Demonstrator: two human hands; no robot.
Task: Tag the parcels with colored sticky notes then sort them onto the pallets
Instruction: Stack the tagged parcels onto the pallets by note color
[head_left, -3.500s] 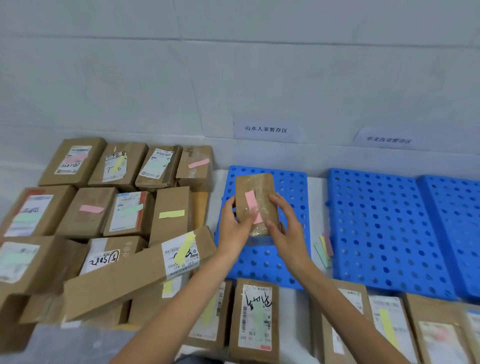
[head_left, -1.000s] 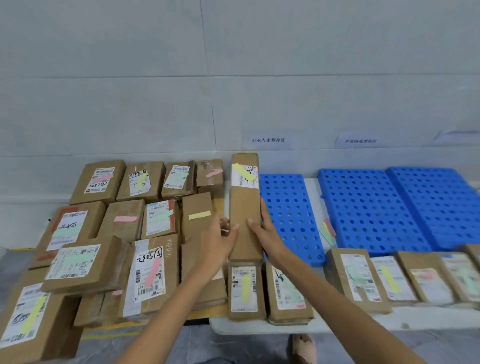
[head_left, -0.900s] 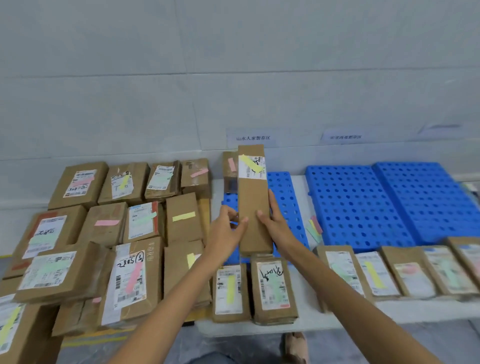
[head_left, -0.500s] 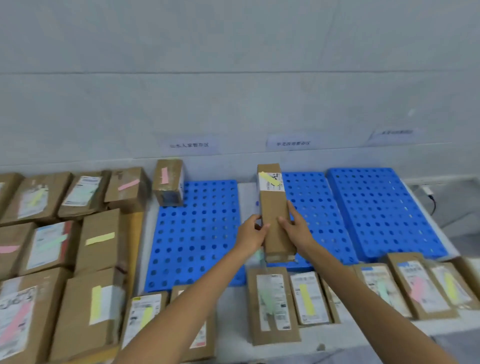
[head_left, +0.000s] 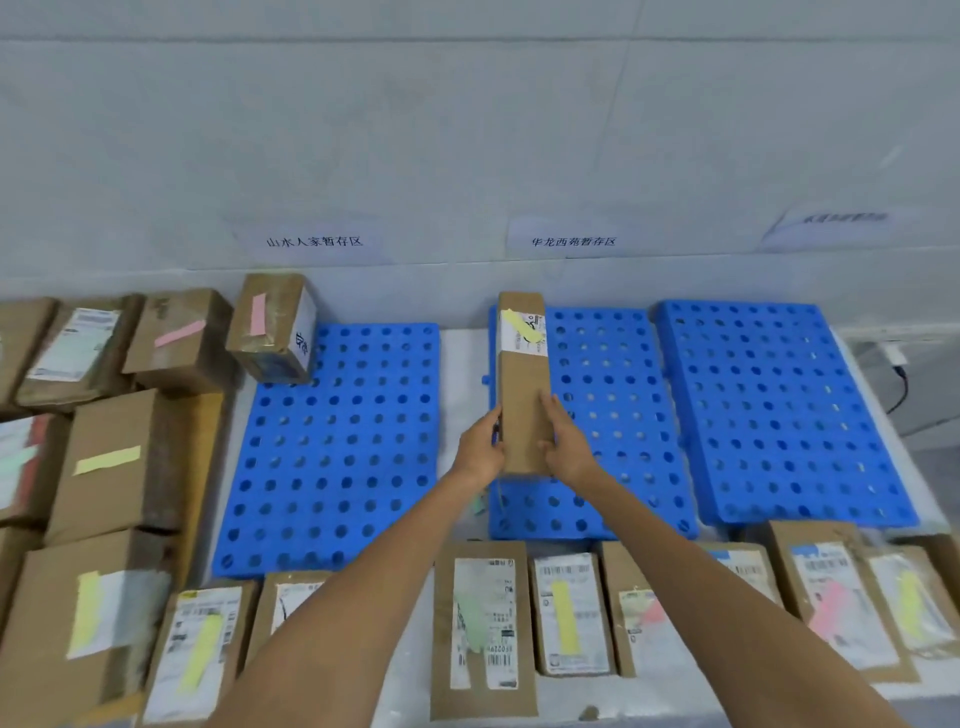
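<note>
Brown cardboard, long and yellow-tagged: the parcel (head_left: 523, 384) is gripped at its near end by left hand (head_left: 480, 449) and right hand (head_left: 567, 448) over the middle blue pallet's (head_left: 613, 415) left edge

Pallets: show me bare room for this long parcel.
Right pallet: wholly bare. Middle pallet: bare right of the long parcel. Left pallet: bare except the pink-tagged box at its far-left corner. Front parcel row: crowded.
</note>
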